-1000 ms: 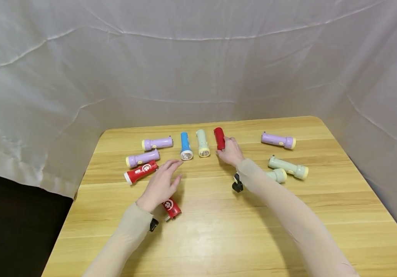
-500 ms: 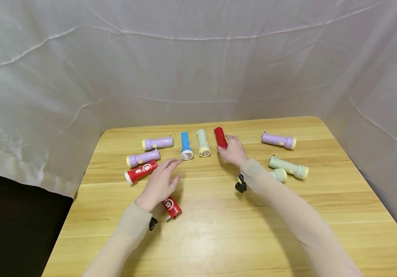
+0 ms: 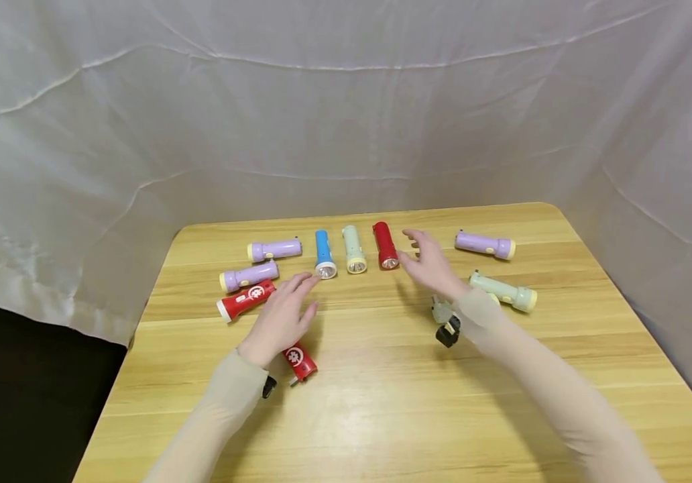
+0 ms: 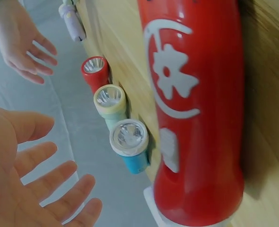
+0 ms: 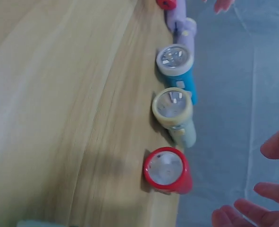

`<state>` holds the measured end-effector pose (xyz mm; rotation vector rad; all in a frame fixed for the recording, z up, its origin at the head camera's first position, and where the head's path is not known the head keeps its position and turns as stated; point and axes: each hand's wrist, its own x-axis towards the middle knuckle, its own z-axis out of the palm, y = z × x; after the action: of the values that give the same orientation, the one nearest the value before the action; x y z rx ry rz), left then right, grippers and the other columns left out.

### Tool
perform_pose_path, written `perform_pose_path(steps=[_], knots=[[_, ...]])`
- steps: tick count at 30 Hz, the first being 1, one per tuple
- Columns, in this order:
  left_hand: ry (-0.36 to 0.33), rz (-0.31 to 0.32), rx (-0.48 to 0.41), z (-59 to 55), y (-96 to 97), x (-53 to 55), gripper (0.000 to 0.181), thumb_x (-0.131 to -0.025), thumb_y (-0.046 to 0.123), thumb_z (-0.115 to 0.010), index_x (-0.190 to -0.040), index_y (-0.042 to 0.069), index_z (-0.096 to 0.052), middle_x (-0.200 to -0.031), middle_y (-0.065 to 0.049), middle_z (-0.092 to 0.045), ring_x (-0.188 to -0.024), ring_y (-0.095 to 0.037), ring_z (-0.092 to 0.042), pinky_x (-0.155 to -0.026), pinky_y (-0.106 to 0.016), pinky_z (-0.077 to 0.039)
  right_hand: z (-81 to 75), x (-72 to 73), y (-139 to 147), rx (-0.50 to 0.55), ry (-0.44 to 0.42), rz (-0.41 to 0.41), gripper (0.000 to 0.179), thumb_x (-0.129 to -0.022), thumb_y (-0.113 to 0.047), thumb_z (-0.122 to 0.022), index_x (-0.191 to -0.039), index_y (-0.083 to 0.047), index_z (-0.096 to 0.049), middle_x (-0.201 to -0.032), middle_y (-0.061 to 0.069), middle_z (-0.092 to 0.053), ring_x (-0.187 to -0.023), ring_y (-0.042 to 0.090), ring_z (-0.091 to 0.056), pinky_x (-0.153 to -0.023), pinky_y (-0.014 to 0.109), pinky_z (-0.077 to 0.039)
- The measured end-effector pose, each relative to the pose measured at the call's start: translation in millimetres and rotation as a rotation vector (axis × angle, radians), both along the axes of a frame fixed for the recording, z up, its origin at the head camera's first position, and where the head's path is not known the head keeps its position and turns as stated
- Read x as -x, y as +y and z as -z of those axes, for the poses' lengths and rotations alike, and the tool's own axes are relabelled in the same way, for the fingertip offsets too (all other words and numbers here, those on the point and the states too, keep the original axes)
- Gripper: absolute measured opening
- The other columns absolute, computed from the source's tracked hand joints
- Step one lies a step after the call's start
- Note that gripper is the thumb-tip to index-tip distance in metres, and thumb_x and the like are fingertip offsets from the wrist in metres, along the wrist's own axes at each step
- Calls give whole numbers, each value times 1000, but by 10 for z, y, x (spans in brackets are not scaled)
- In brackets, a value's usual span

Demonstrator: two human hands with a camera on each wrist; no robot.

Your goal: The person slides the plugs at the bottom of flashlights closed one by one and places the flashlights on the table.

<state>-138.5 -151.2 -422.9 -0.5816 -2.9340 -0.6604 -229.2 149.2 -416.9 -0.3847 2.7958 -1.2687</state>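
At the back of the table a blue flashlight (image 3: pixel 323 249), a pale green flashlight (image 3: pixel 353 245) and a red flashlight (image 3: pixel 385 243) lie in a row, lenses towards me. My right hand (image 3: pixel 433 270) is just right of the red one, its fingers spread and holding nothing. A gap shows between them in the right wrist view, where the red flashlight (image 5: pixel 166 168) lies free. My left hand (image 3: pixel 282 318) hovers with relaxed fingers, fingertips near the blue flashlight's lens. Partly hidden below it lies another red flashlight (image 3: pixel 300 362), large in the left wrist view (image 4: pixel 196 113).
On the left lie two purple flashlights (image 3: pixel 275 249) and a red flashlight with a white rim (image 3: pixel 246 300). To the right are a purple flashlight (image 3: pixel 485 245) and a green flashlight (image 3: pixel 503 291); another green flashlight (image 3: pixel 440 310) is mostly behind the right wrist. Grey cloth (image 3: pixel 346 121) hangs behind the table.
My right hand has let go of the red flashlight at the back and drawn away to the right, uncovering its lens. The left hand has stayed nearly still.
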Motion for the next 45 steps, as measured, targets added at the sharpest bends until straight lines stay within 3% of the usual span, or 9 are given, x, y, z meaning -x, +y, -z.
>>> perform_pose_path(steps=[6,12,21,28,38,45], knots=[[8,23,13,-16,88,-1,52,-99,18,-63,-148,10,-49,-152,-17,-50,-136,-40,-51,-114,-57,-42,-55,-170,208,54,51,-34,53,-100,-12,-56,-149,2,-41,-150,26,-44,-132,43,-48,-111,56,-46],[24,72,23,-19,211,4,52,-99,19,-63,-149,11,-48,-155,-16,-47,-139,-39,-49,-116,-58,-40,-98,-316,416,30,173,-71,50,-99,-12,-59,-145,1,-47,-145,23,-51,-129,40,-52,-107,56,-50],[42,131,63,-49,398,6,50,-101,22,-60,-149,12,-48,-156,-14,-46,-142,-36,-46,-118,-56,-38,-4,-543,778,-123,401,-148,45,-94,-4,-63,-137,5,-53,-133,23,-58,-120,38,-57,-94,55,-55],[71,163,79,-21,472,5,50,-101,22,-61,-149,11,-48,-153,-16,-49,-141,-36,-47,-116,-56,-41,143,-656,1007,-239,543,-185,46,-88,-3,-69,-131,5,-58,-131,22,-60,-119,38,-57,-98,56,-50],[30,204,110,32,612,-33,52,-100,22,-62,-149,13,-48,-156,-13,-47,-142,-34,-46,-115,-57,-41,318,-728,1216,-400,617,-291,51,-81,-10,-76,-128,4,-61,-124,20,-63,-112,34,-61,-91,52,-55],[-10,239,117,57,688,-61,52,-101,23,-61,-150,15,-46,-157,-12,-46,-143,-32,-46,-118,-54,-39,420,-725,1245,-522,537,-337,56,-81,-20,-79,-128,4,-61,-124,23,-64,-113,36,-61,-95,54,-55]])
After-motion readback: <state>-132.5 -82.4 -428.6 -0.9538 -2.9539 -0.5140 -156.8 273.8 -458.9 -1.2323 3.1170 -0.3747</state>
